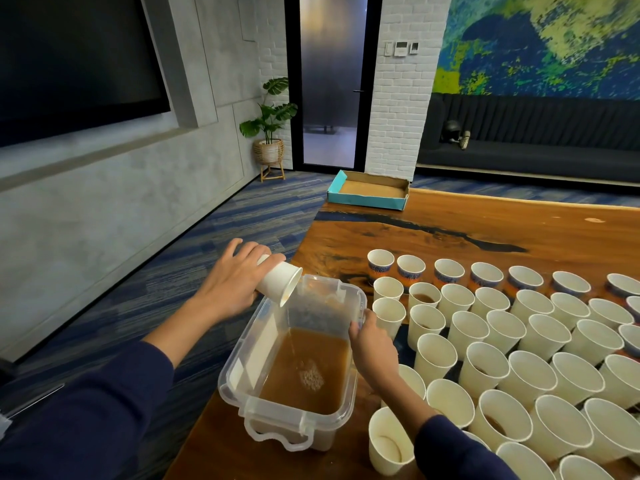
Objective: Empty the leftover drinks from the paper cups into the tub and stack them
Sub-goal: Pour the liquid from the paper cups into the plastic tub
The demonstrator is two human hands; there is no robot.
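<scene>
left hand (231,279) curled, right hand (372,344) gripping

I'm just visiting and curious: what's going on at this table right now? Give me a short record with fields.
activity: a person pours a leftover brown drink into a tub
left hand: grips a tilted paper cup, its mouth over the tub
right hand: holds the right rim of the tub
tub: clear plastic, brown liquid inside, near the table's left edge
other cups: many, upright in rows to the right, some with brown drink
stack: none visible
far end: open cardboard box on the wooden table
</scene>
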